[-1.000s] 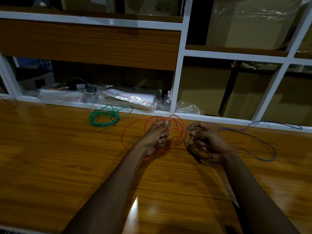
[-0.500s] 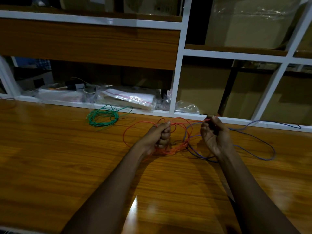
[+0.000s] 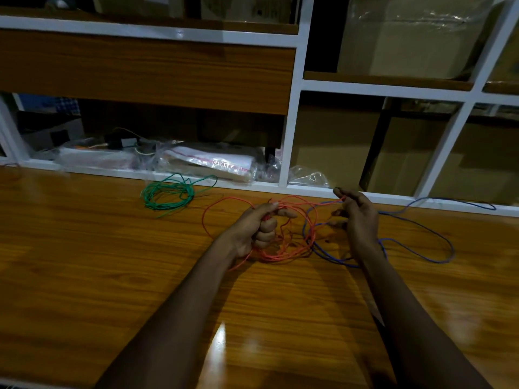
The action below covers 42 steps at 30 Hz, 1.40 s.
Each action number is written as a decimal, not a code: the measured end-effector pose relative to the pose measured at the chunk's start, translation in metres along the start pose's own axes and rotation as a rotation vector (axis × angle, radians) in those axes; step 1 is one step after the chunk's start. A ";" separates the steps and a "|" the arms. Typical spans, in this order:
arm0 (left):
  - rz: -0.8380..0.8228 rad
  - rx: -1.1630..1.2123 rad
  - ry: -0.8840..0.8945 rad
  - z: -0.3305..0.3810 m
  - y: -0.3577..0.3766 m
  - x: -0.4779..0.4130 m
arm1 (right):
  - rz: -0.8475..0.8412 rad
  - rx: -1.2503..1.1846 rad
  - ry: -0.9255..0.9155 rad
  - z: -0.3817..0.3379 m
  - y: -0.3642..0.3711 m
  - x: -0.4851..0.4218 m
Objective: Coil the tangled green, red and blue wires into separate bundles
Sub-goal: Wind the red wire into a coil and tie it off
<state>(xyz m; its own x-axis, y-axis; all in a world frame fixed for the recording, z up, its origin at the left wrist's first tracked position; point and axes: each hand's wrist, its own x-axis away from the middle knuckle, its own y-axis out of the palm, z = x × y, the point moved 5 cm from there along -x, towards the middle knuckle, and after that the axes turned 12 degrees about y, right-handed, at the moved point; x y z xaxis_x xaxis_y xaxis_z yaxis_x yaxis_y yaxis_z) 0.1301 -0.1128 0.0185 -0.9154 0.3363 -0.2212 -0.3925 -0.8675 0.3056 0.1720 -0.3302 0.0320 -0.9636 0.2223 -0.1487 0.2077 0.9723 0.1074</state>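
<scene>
Head view: left hand (image 3: 257,227) grips red wire (image 3: 283,255), right hand (image 3: 358,217) pinching it.

Our left hand (image 3: 254,228) grips red wire (image 3: 280,256) loops; our right hand (image 3: 359,217) pinches one red strand. Green wire (image 3: 168,188) lies coiled far left.

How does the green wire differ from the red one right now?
The green wire lies coiled on the table, untouched; the red wire is in loose loops, gripped by the left hand, a strand pinched by the right hand. Green sits apart; red crosses the blue wire. Both are thin wire.
</scene>
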 end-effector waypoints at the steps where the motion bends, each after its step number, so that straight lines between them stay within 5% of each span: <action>1: -0.006 0.006 -0.007 -0.001 0.000 0.000 | 0.047 0.076 -0.046 -0.001 -0.001 0.000; 8: 0.027 0.118 0.050 0.006 0.002 0.000 | 0.258 0.330 -0.265 -0.009 -0.004 0.001; 16: 0.225 0.352 0.201 0.020 -0.024 -0.001 | -0.049 0.074 0.089 0.004 0.005 -0.003; 24: 0.395 0.454 0.320 0.024 -0.043 0.000 | -0.146 0.615 0.013 0.013 0.016 -0.001; 29: 0.365 0.469 0.317 0.021 -0.044 -0.002 | -0.377 0.696 0.090 0.020 0.031 0.013; 35: 0.411 0.446 0.323 0.021 -0.046 -0.002 | -0.409 1.064 -0.313 0.014 0.051 0.023; 42: 0.366 0.514 0.295 0.020 -0.043 -0.002 | -0.392 1.007 -0.451 0.009 0.051 0.024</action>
<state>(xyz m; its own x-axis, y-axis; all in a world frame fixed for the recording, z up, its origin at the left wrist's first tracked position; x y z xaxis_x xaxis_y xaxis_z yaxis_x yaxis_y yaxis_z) 0.1474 -0.0692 0.0241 -0.9630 -0.1213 -0.2408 -0.1228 -0.5979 0.7921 0.1607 -0.2746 0.0251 -0.8861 -0.2964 -0.3564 0.1446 0.5538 -0.8200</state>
